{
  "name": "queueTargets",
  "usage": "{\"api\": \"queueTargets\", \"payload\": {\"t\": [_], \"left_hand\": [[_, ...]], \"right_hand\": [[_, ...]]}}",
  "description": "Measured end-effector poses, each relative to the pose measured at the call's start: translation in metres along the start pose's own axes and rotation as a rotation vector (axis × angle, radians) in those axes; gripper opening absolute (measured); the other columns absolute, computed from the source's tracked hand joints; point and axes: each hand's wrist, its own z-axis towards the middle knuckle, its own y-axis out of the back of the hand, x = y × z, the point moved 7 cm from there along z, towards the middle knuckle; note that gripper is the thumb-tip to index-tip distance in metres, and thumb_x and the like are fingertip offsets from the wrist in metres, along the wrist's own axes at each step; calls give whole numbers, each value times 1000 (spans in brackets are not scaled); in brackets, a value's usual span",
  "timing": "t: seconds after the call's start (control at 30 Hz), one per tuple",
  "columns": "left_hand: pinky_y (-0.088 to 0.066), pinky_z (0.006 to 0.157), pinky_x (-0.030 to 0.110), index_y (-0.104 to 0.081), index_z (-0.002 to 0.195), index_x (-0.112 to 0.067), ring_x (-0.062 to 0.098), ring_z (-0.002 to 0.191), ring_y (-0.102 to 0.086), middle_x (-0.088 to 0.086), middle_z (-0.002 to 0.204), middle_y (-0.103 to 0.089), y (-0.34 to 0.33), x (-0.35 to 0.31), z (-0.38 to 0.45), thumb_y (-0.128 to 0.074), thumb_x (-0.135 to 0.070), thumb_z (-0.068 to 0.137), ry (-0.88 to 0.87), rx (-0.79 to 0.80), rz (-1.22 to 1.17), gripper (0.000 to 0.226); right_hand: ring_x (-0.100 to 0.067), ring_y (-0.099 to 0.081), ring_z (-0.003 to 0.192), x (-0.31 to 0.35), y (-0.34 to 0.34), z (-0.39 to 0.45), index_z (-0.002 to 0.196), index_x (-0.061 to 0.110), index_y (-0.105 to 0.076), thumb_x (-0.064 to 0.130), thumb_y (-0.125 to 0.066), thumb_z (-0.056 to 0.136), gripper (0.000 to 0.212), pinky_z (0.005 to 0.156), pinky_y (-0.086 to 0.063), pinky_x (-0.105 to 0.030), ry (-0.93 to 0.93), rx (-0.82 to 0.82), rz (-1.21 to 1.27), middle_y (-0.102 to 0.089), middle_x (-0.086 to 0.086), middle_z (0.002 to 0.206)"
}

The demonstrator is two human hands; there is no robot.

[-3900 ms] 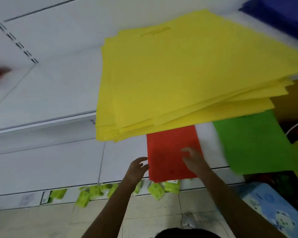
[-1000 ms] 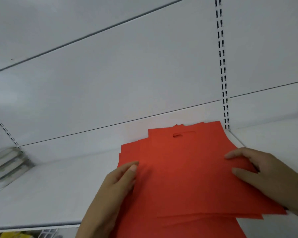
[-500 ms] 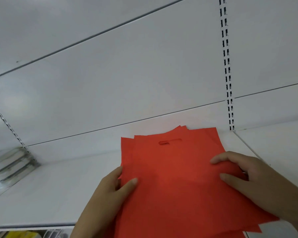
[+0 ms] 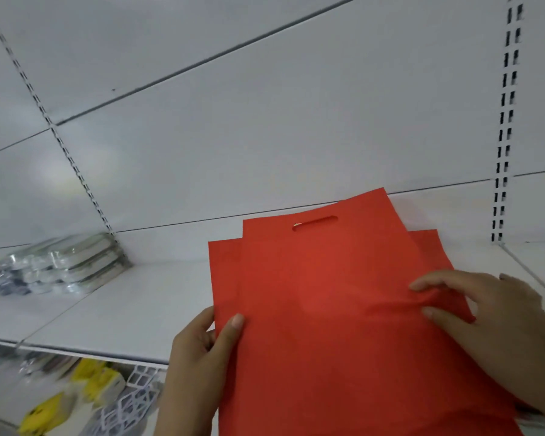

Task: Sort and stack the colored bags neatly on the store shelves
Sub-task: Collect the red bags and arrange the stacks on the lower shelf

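Note:
A stack of flat red bags with a cut-out handle slot near the top lies on the white shelf, its near end hanging over the front edge. The bags are fanned slightly, corners of lower ones showing at left and right. My left hand grips the stack's left edge, thumb on top and fingers underneath. My right hand lies on the right side of the stack with fingers bent, bunching the fabric under the fingertips.
Shiny plastic-wrapped packages sit at the shelf's back left corner. A slotted upright runs up the white back panel at the right. Below the shelf edge are yellow packets and a white wire rack.
The red stack has been squared up and shifted slightly; my left thumb now lies over its left edge. Earlier, both hands reached for red bags under a yellow stack.

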Motion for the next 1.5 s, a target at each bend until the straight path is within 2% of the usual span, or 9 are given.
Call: {"api": "queueTargets", "payload": {"t": [0.2,0.33,0.5,0.73,0.83,0.97,1.17,1.33,1.5], "left_hand": [[-56,67,39,-66,104,-28,22,72,-72,6,81,-75,-14,-4,-2,-62,-13,88,-28,105,20,22],[-54,66,29,-55,116,-38,13,74,-71,-2,87,-75,-19,-3,3,-67,-12,85,-76,134,142,42],[-50,64,31,-48,126,-39,16,70,-71,-12,88,-73,-15,12,13,-63,-6,87,-52,103,179,53],[-54,64,32,-61,110,-36,19,68,-70,-9,89,-73,-22,6,14,-60,0,88,-120,112,199,43],[-53,64,29,-65,108,-38,19,73,-70,-2,94,-73,-28,5,14,-69,-14,84,-74,220,106,34],[-54,80,23,-66,108,-37,6,95,-67,-13,105,-71,-42,3,12,-70,-38,67,-50,374,136,41],[-53,82,24,-70,102,-36,5,96,-67,-13,104,-71,-48,-8,10,-68,-7,82,-122,428,159,35],[-50,81,22,-74,95,-32,9,94,-67,-7,99,-73,-37,-20,13,-64,2,84,-207,221,5,37],[-54,86,38,-72,105,-27,23,96,-67,5,107,-72,-43,-10,3,-49,-3,92,3,381,-298,36]], "right_hand": [[7,-62,91,-9,-2,-10,93,54,-64,30,-76,70,35,75,-46,-18,-33,163,353,-64,34,95],[19,-54,90,-15,-9,-15,95,55,-61,25,-77,74,40,70,-37,-5,-49,224,347,-61,38,97],[11,-57,90,-26,5,-18,93,55,-60,18,-78,73,45,79,-41,-17,-72,112,207,-64,33,95],[2,-66,81,-38,14,-20,96,50,-63,13,-78,73,46,78,-49,-27,-131,106,230,-69,25,88],[-3,-66,72,-37,13,-18,91,49,-64,7,-77,73,47,70,-49,-23,-114,103,229,-70,19,81],[0,-65,72,-28,10,-13,92,53,-63,12,-78,73,48,69,-48,-17,-79,133,228,-69,23,86],[11,-60,92,-15,6,-6,96,55,-64,20,-76,76,42,78,-47,-11,-42,129,272,-62,36,101],[1,-65,90,-3,10,-6,103,49,-65,8,-70,80,47,83,-51,-28,-57,72,405,-68,22,101],[11,-54,104,14,21,-10,100,49,-64,5,-65,83,47,96,-43,-25,-11,-30,323,-59,33,109]]}}
